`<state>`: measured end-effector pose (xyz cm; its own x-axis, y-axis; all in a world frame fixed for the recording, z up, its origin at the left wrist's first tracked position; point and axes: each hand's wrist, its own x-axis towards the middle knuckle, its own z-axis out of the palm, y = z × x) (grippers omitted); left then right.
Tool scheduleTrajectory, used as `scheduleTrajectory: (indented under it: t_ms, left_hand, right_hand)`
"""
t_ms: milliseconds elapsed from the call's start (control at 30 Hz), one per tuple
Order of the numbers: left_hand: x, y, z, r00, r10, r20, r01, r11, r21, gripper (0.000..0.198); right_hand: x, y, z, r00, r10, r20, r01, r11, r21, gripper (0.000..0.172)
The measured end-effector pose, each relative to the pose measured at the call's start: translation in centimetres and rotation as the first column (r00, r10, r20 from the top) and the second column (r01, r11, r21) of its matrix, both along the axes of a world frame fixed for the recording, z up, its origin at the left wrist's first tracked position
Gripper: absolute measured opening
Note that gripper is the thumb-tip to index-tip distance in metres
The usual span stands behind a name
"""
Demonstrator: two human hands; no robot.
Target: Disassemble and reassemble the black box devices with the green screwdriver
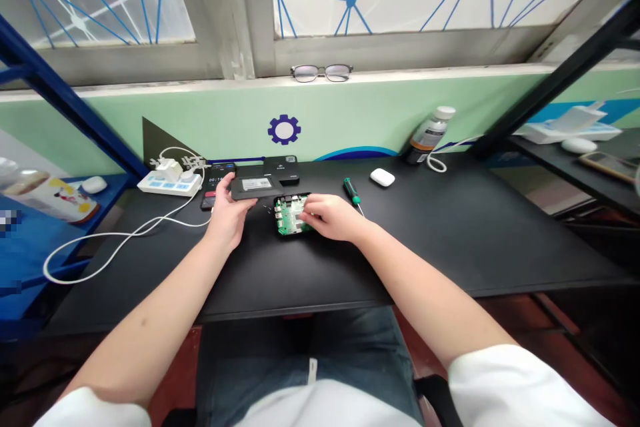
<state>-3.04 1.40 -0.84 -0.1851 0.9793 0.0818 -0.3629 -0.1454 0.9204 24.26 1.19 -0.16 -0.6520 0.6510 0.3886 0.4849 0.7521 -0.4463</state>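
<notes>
My left hand grips a flat black panel with a white label, tilted up over the desk; it looks like the cover of a small computer. Just right of it, an opened mini computer lies on the desk with its green circuit board facing up. Over the board's right part is my right hand, thumb and fingers pinched together; whatever they hold is hidden. Beyond that hand lies a green-and-black screwdriver. A few tiny bits, perhaps screws, rest left of the mini computer.
Behind the panel are a black square box and a phone showing a timer. A white power strip with a looping cable stands left. Farther right are a white earbud case and a bottle. Glasses sit on the sill.
</notes>
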Motion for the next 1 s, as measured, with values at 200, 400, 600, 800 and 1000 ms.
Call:
scheduleTrajectory:
  t_ms: [200,400,600,800,1000]
  left_hand:
    - [2.0,-1.6,-0.4,0.901,-0.243,-0.359,0.286,0.956,0.072,0.113]
    - [3.4,-2.3,-1.1,0.806,-0.347,-0.48,0.427,0.902,0.064,0.113]
    - [0.4,-1.6,-0.3,0.467,-0.1,-0.878,0.392,0.914,0.105,0.113]
    - [-1.5,-1.2,0.4,0.21,-0.135,-0.968,0.399,0.916,-0.042,0.123]
    - [-0.9,-1.3,0.4,0.122,-0.169,-0.978,0.41,0.906,-0.105,0.124]
  right_hand:
    - [0.2,0.4,-0.2,0.966,-0.031,-0.257,0.046,0.998,0.053,0.064]
    - [-0.2,0.1,-0.3,0.995,0.073,-0.069,-0.081,0.989,-0.122,0.115]
    - [0.0,1.7,-0.9,0.995,-0.019,-0.1,0.016,1.0,-0.024,0.097]
    - [0.9,2.7,-1.0,0.999,-0.039,0.033,0.042,0.993,-0.11,0.097]
    - [0.1,2.2,-0.3,0.982,0.045,0.184,-0.019,0.99,-0.14,0.097]
